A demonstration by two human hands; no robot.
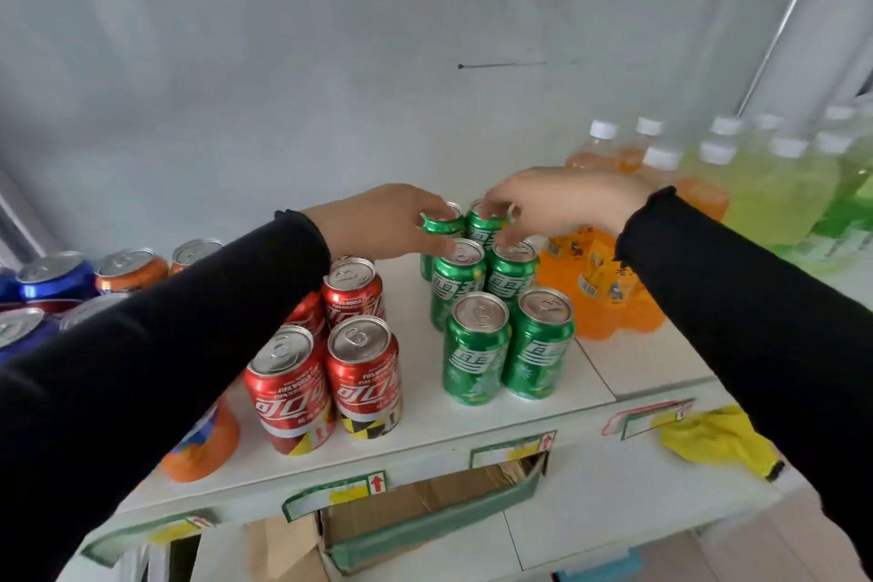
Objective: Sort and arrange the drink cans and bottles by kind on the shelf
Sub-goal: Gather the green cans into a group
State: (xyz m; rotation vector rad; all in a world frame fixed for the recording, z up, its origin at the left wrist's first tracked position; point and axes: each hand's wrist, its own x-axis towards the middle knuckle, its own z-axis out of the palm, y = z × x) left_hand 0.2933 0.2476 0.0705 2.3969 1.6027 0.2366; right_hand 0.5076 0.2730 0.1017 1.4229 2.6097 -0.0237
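Several green cans (477, 347) stand in two rows on the white shelf (637, 359). My left hand (378, 222) grips the top of the rear left green can (444, 222). Beside it, the rear right green can (484, 224) is held at its rim by the fingertips of my right hand (562, 199). Red cola cans (326, 373) stand in two rows just left of the green ones. Blue cans (52, 274) and orange cans (132, 269) sit at the far left, partly hidden by my left sleeve.
Orange drink bottles (609, 293) stand right of the green cans, with yellow-green bottles (774, 199) further right. A yellow cloth (708, 437) lies on the shelf's front edge. Below the shelf is an open cardboard box (425, 506). An orange can (208, 449) stands at the front left.
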